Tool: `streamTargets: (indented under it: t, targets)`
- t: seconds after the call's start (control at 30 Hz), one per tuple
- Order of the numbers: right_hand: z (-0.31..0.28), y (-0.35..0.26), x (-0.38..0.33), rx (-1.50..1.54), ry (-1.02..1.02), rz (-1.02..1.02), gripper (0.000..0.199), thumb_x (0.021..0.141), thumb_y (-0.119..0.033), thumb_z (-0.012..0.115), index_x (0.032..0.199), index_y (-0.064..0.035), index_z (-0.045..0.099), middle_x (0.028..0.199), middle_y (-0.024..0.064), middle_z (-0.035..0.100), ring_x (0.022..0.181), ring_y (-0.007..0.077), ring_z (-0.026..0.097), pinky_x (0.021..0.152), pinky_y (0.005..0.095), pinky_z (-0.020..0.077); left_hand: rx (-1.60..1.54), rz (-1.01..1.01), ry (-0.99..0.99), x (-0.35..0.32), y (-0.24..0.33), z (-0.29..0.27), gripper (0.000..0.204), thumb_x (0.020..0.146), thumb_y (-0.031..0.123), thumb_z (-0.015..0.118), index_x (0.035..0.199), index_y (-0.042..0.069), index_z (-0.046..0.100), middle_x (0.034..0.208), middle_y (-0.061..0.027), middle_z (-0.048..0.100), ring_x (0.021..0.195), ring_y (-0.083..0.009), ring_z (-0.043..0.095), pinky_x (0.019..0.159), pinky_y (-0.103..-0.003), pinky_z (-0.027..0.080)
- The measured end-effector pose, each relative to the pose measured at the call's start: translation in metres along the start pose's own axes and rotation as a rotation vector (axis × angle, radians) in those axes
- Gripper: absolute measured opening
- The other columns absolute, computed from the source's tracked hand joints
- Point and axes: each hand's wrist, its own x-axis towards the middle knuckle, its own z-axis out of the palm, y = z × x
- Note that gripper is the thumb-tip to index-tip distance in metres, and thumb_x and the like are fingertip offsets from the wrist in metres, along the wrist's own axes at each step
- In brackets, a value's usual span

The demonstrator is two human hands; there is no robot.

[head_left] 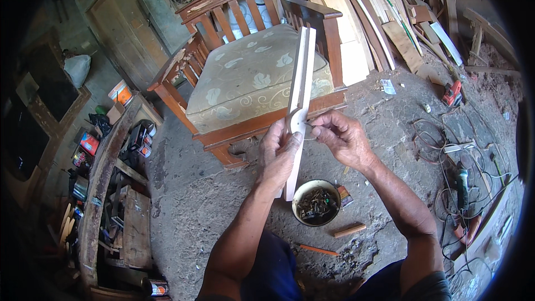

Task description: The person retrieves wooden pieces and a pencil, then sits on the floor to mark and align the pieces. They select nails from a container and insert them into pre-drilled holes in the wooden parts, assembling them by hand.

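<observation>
Pale wood strip [300,86], 1 pc, held upright betw both hands. L hand [278,153] wrapped round its lower part; R hand [340,136] just beside, fingertips pinched at strip's edge on smth too small to tell. Below hands: 1 round tin [316,203] of dark bits. Beyond hands: 1 cushioned wooden armchair [251,72].

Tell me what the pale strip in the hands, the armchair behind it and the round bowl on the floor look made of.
Pale strip: bare, unfinished wood by its light, matte look; the left hand grips it. Armchair: reddish-brown varnished wood, glossy but chipped on the arm, with a cream floral fabric cushion. Round bowl: probably metal or enamel, judging by its thin pale rim; holds small dark bits, likely hardware.
</observation>
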Motion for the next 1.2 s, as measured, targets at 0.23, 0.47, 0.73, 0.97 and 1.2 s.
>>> streamTargets:
  t: [0.23, 0.47, 0.73, 0.97, 1.2]
  targets:
    - [0.006, -0.003, 0.002, -0.076, -0.014, -0.034, 0.013, 0.097, -0.010, 0.071, 0.108, -0.0027, 0.069, 0.088, 0.0067, 0.071, 0.081, 0.0104, 0.068, 0.069, 0.0301, 0.0565, -0.048, 0.004, -0.028, -0.003, 0.000, 0.002, 0.041, 0.101, 0.005, 0.061, 0.141, 0.003, 0.054, 0.122, -0.0037, 0.063, 0.108, -0.0089, 0.059, 0.096, -0.028, 0.048]
    - [0.005, -0.005, 0.000, -0.026, -0.047, -0.031, 0.014, 0.098, -0.008, 0.069, 0.110, -0.0025, 0.069, 0.091, 0.0061, 0.072, 0.083, 0.0106, 0.068, 0.071, 0.0297, 0.0566, 0.071, 0.036, -0.011, -0.005, 0.003, 0.003, 0.044, 0.101, 0.004, 0.060, 0.144, 0.002, 0.051, 0.130, -0.0065, 0.062, 0.113, -0.0104, 0.059, 0.099, -0.029, 0.048]
    - [0.010, -0.003, 0.000, -0.039, -0.040, -0.048, 0.012, 0.098, -0.007, 0.070, 0.108, -0.0019, 0.068, 0.092, 0.0063, 0.072, 0.085, 0.0098, 0.068, 0.073, 0.0297, 0.0571, 0.266, 0.144, 0.073, -0.004, 0.001, 0.004, 0.044, 0.095, 0.002, 0.067, 0.138, 0.006, 0.057, 0.106, -0.0026, 0.066, 0.081, -0.0076, 0.056, 0.071, -0.027, 0.049]
    - [0.017, -0.005, 0.000, 0.209, 0.002, 0.139, 0.008, 0.097, -0.007, 0.070, 0.102, -0.0013, 0.066, 0.089, 0.0065, 0.072, 0.084, 0.0105, 0.069, 0.073, 0.0304, 0.0575, 0.411, 0.227, 0.110, -0.006, 0.000, 0.002, 0.047, 0.093, 0.002, 0.068, 0.138, 0.005, 0.055, 0.112, -0.0112, 0.069, 0.096, -0.0186, 0.067, 0.082, -0.035, 0.055]
    - [0.026, -0.013, -0.003, -0.018, 0.058, 0.065, 0.006, 0.099, -0.004, 0.065, 0.104, -0.0009, 0.066, 0.088, 0.0036, 0.070, 0.078, 0.0105, 0.066, 0.070, 0.0284, 0.0562, 0.463, 0.210, 0.203, -0.006, 0.002, 0.006, 0.041, 0.095, 0.005, 0.071, 0.133, -0.003, 0.057, 0.117, -0.0098, 0.066, 0.100, -0.0133, 0.063, 0.086, -0.028, 0.053]
